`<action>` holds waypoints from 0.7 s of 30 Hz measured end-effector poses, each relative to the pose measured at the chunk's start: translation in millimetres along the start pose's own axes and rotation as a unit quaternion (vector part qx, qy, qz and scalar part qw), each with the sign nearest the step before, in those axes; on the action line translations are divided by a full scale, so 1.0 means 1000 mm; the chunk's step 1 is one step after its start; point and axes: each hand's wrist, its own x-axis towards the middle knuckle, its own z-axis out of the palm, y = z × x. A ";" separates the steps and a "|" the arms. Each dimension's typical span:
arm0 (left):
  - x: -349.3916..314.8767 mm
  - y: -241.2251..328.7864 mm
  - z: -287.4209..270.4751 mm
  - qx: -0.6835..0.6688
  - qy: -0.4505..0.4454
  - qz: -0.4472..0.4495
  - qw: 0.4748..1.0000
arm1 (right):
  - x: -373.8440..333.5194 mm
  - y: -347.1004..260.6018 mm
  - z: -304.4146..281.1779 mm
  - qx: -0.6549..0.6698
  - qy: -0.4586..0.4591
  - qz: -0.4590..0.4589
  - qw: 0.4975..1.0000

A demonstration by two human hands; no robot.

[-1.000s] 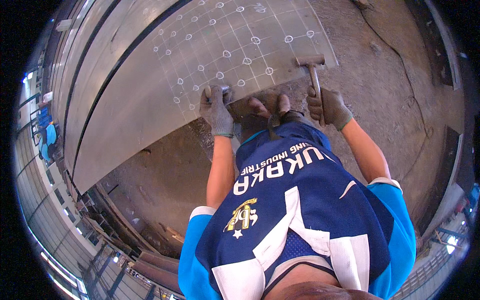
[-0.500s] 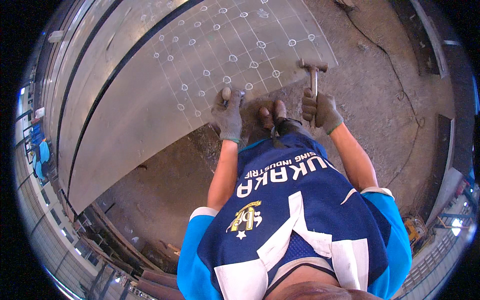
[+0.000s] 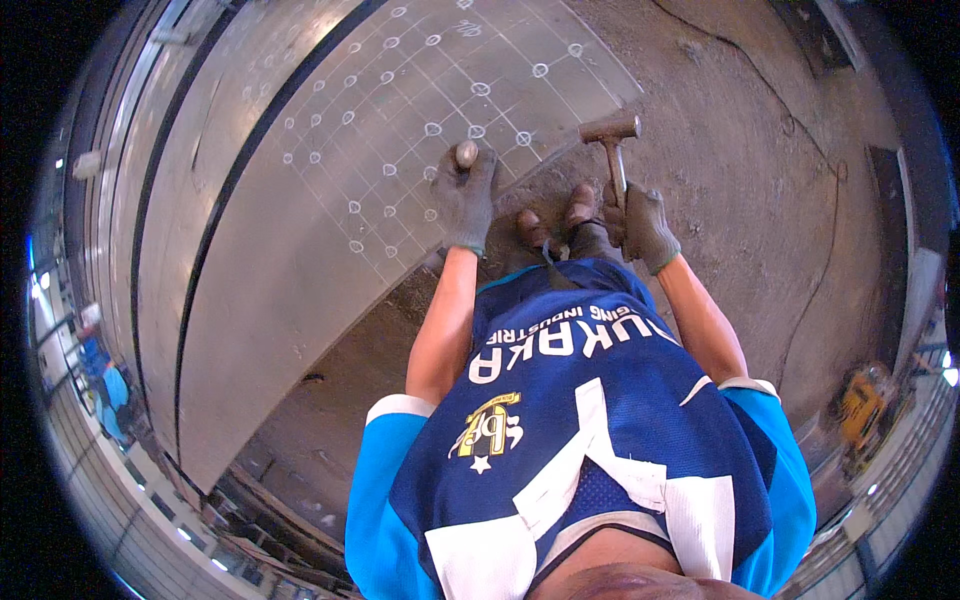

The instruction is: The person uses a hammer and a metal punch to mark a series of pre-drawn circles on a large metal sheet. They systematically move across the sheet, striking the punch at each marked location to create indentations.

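Observation:
My left hand (image 3: 466, 205), in a grey knitted glove, is closed around a metal punch (image 3: 466, 154). Only the punch's rounded top end shows; its lower part is hidden. It is held over the near edge of a large grey metal plate (image 3: 260, 300), which bears a grid of white chalk lines and several circled crossings. To the right, off the plate's edge, my gloved right hand (image 3: 645, 228) grips a hammer (image 3: 612, 130) by its handle. The hammer's cylindrical head points away from me, apart from the plate and the punch.
My brown shoes (image 3: 580, 203) stand on the dirt floor (image 3: 740, 200) near the plate's edge. A dark cable (image 3: 835, 200) runs across the ground on the right. A yellow machine (image 3: 860, 412) sits at the lower right. More metal plates (image 3: 225, 130) lie beyond a dark gap on the left.
The whole view has turned a little, and one foot has shifted. My left hand with the punch now sits farther over the plate. The hammer's head has tilted slightly to the left.

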 end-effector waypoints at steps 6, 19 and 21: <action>0.033 -0.019 0.038 -0.039 -0.060 0.002 0.997 | -0.085 -0.046 -0.016 0.098 0.062 0.070 0.991; 0.044 -0.026 0.042 0.064 -0.081 0.079 0.991 | -0.096 -0.003 -0.026 0.192 0.085 0.132 0.969; 0.044 -0.024 0.041 0.074 -0.092 0.067 0.991 | -0.098 -0.015 -0.028 0.199 0.077 0.149 0.965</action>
